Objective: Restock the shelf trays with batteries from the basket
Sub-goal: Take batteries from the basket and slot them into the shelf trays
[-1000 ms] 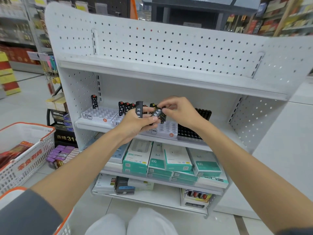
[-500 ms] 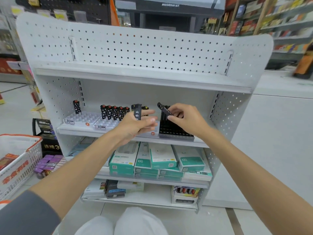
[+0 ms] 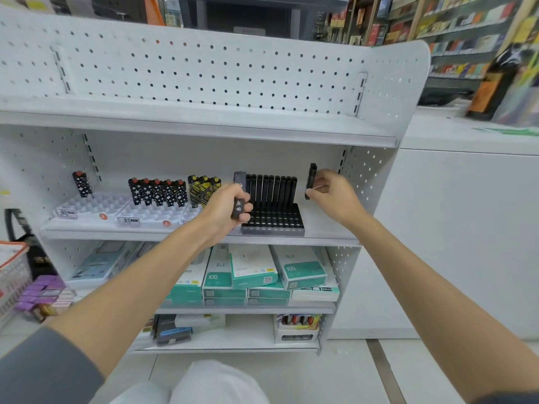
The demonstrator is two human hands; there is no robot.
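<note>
**Black battery upright, just right of its tray**

Black is the battery [image 3: 312, 179] in the right hand [image 3: 332, 196]. The fingers [image 3: 320, 177] are clamped on its side and its long axis stands vertical. It hangs over the shelf just right of the black tray [image 3: 272, 231], level with the back row [image 3: 271, 189] of matching ones standing in the tray's rear slots. The slots in front of that row look free, so from the fingers they lie to the left and down. I'd judge a short sideways shift, kept upright, then a lowering. The left hand [image 3: 224, 208] grips a second battery [image 3: 238, 205], also upright, at the tray's left edge, and looks the nearer to a slot. The basket [image 3: 13, 275] sits well left of the tray, lower down.
</note>
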